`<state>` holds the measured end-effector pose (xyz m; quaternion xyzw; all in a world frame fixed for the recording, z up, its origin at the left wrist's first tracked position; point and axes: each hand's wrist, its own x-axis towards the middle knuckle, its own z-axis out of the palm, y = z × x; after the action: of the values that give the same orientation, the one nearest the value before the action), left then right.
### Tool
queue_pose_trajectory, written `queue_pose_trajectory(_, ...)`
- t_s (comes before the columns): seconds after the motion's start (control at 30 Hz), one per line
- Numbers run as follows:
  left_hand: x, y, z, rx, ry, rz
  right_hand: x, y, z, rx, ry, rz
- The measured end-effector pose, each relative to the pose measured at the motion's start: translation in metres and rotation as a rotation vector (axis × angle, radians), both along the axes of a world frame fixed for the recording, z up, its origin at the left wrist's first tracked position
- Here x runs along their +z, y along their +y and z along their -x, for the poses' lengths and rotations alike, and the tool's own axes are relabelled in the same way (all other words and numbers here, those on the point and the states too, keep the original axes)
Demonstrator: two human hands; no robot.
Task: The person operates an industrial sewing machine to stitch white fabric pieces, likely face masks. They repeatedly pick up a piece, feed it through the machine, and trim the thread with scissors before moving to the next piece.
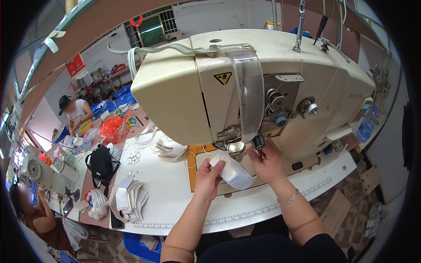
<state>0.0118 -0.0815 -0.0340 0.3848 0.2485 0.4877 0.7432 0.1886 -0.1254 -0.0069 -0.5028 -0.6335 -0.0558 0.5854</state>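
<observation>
Pinching one white piece (237, 174) — left fingers (217, 168).

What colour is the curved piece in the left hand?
The piece in the left hand is white, seen in the head view.

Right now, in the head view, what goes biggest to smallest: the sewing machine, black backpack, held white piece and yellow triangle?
1. Sewing machine
2. Black backpack and held white piece: too alike to rank, and the piece looks nearer the camera
3. Yellow triangle
</observation>
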Motion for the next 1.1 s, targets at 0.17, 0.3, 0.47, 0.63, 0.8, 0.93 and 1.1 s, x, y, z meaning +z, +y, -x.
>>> queue_pose_trajectory(0.17,0.000,-0.005,0.000,-0.016,0.005,0.003,0.009,-0.002,0.010,-0.060,0.140,-0.081)
queue_pose_trajectory(0.3,0.002,-0.006,0.000,-0.020,-0.031,-0.005,0.007,0.001,0.006,-0.016,0.036,0.002)
queue_pose_trajectory(0.47,-0.001,-0.009,-0.003,0.014,-0.021,-0.016,-0.008,-0.007,0.002,0.257,0.277,0.504)
queue_pose_trajectory(0.63,-0.009,-0.025,-0.009,0.129,0.022,-0.137,-0.001,-0.001,-0.011,0.582,0.509,0.806)
queue_pose_trajectory(0.8,-0.012,-0.025,-0.010,0.156,0.009,-0.127,-0.004,0.005,-0.015,0.661,0.539,0.819)
queue_pose_trajectory(0.93,-0.011,-0.014,-0.008,0.135,-0.008,-0.148,-0.004,0.005,-0.011,0.604,0.564,0.843)
queue_pose_trajectory(1.1,-0.004,-0.007,-0.004,0.108,-0.036,-0.082,-0.002,0.003,0.001,0.561,0.584,0.794)
